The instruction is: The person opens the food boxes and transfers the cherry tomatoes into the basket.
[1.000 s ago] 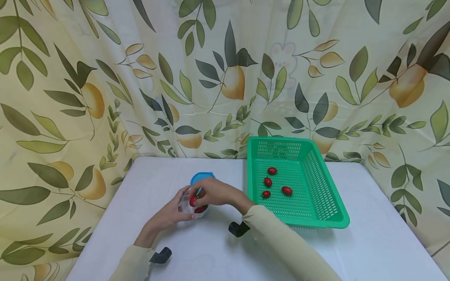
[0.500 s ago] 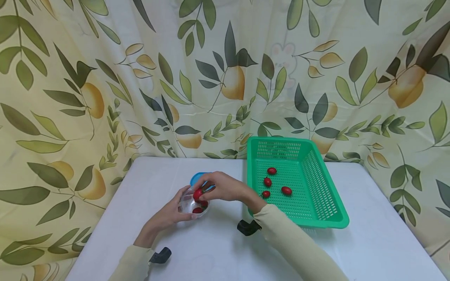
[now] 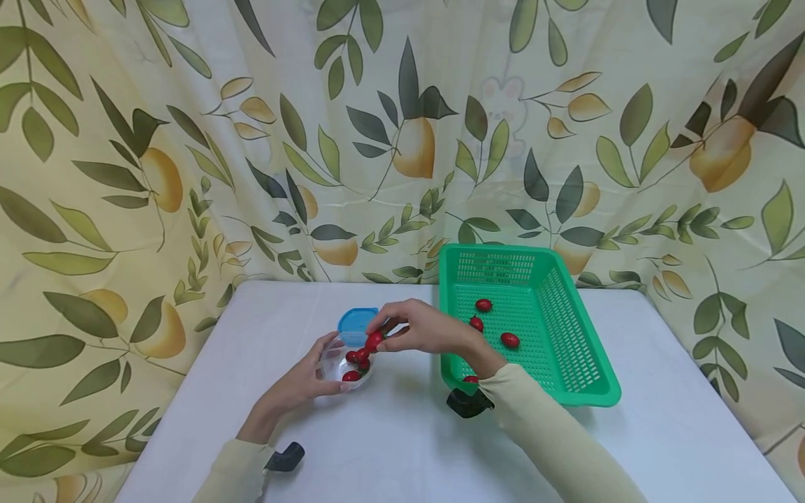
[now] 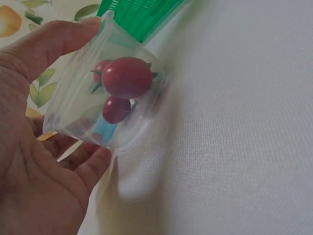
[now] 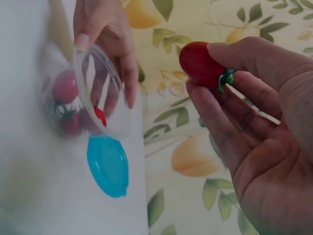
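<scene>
Two bare hands, no gloves, no rings seen. Left hand (image 3: 306,381), right hand (image 3: 423,328). Long sleeves, pale cream-beige, plain soft fabric, reaching wrists: left sleeve (image 3: 234,471), right sleeve (image 3: 553,440). Small black device strapped under each wrist: left one (image 3: 286,457) at cuff, right one (image 3: 467,403) at cuff, both matte black, rounded. Nails short, unpainted, visible on left hand (image 5: 105,29) in right wrist view.
</scene>
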`<state>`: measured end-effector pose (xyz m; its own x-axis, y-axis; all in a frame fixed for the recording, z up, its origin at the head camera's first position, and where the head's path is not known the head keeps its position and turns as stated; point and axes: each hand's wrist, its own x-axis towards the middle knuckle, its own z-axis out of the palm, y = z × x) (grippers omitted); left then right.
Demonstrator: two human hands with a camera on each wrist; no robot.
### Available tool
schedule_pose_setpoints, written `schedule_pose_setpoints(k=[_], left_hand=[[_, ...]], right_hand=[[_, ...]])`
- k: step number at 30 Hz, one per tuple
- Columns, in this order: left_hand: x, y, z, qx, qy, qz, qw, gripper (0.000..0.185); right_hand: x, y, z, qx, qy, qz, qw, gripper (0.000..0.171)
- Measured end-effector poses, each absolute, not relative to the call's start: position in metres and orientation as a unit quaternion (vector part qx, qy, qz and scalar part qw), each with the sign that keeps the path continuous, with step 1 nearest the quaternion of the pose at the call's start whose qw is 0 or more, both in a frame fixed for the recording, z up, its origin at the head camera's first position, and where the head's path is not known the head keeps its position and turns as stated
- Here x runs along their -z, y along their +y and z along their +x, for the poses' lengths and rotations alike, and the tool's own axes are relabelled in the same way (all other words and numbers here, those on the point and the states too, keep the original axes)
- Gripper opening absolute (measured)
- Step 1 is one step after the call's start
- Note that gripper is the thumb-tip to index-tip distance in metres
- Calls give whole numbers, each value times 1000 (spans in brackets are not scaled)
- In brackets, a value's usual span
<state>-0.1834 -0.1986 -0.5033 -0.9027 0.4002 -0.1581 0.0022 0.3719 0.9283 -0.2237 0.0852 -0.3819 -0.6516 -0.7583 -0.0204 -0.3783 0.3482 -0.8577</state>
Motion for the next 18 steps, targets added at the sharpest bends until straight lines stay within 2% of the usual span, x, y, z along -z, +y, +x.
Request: schedule_pose_setpoints(k=[18], left_hand=[[506,-198,-186,-541,815,119,169,100]], right_hand=[[373,149,-227,447,817,-301,203,31]])
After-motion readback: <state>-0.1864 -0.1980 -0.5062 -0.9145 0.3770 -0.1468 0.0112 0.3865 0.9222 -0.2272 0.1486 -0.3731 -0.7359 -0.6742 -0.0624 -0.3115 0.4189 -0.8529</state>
